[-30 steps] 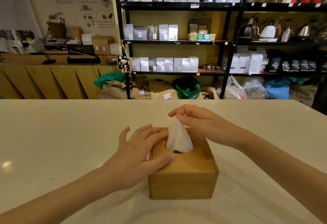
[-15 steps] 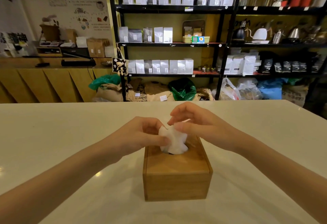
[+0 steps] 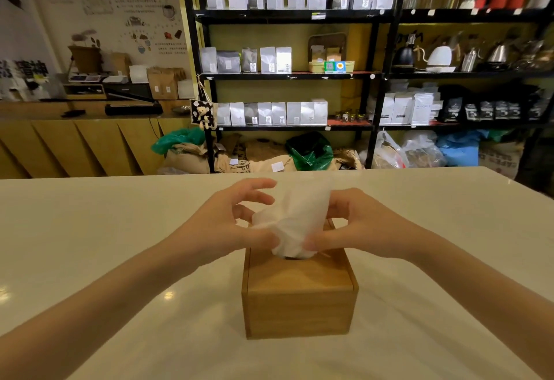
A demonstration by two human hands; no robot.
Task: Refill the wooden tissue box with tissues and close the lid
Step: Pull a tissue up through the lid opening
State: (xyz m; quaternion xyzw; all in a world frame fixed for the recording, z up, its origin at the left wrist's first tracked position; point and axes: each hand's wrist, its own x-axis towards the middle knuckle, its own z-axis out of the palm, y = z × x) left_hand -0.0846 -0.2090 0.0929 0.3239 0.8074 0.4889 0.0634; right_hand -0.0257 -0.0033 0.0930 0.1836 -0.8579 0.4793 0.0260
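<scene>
A: Head view: what am I doing here?

B: Both hands pinch the tissue (image 3: pixel 292 223) above the box (image 3: pixel 299 292). Left hand (image 3: pixel 236 223) grips its left side, right hand (image 3: pixel 356 226) its right. I'd tease it gently upward, or it may tear.

A: And the box?

B: Plain wood, lid seemingly shut, directly below my hands on the surface (image 3: pixel 90 229). The tissue sprouts from its top hole, crumpled and white.

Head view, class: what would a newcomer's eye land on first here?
First, the white crumpled tissue pinched between the left hand and right hand, rising from the square wooden tissue box mid-table. Behind the pale table, black shelves hold rows of white pouches.
</scene>
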